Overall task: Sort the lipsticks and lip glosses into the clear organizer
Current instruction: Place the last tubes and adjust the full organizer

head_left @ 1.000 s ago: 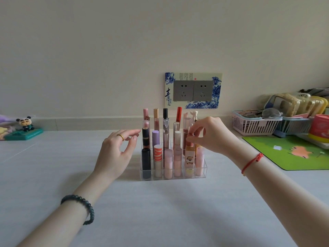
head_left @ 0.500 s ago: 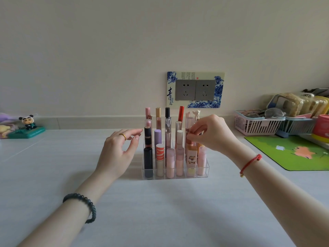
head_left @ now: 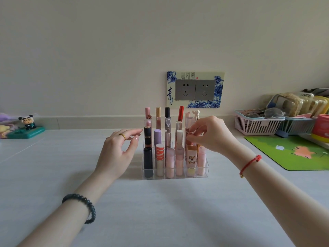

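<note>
Over the clear organizer (head_left: 207,168), right hand (head_left: 211,134) pinches a pinkish tube (head_left: 189,143); left hand (head_left: 115,152) hovers open.

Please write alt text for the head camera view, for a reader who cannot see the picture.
A person's right hand pinches a pink tube near the right end of a clear organizer full of upright lipsticks and lip glosses, on a pale table. The left hand is open beside its left side.
</note>
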The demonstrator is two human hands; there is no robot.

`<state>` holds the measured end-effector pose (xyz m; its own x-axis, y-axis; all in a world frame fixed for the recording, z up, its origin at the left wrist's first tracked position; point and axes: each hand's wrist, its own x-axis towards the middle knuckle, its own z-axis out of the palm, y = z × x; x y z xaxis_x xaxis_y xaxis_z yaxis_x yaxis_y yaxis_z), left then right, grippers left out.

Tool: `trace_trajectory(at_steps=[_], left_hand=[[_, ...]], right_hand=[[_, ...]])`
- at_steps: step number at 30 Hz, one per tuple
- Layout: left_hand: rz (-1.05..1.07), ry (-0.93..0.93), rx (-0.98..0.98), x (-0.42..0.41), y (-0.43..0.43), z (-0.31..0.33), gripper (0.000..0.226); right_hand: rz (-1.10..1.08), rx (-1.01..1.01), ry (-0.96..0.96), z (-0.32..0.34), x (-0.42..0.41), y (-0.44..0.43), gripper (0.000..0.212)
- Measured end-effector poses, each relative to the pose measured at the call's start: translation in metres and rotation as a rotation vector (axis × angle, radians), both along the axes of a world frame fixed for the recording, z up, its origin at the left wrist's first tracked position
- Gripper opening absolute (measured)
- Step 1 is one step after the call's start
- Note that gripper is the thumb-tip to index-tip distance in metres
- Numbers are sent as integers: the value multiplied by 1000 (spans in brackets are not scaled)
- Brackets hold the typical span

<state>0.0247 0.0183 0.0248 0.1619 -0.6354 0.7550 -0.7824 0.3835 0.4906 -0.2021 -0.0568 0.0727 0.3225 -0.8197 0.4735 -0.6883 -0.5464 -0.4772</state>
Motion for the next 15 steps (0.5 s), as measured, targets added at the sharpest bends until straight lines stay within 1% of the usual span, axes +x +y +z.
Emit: trace_trajectory(at_steps=[15], left_hand=[[-1, -3, 7, 0, 0, 0, 22]], right_hand=[[16, -23, -5, -2, -3, -1, 11]])
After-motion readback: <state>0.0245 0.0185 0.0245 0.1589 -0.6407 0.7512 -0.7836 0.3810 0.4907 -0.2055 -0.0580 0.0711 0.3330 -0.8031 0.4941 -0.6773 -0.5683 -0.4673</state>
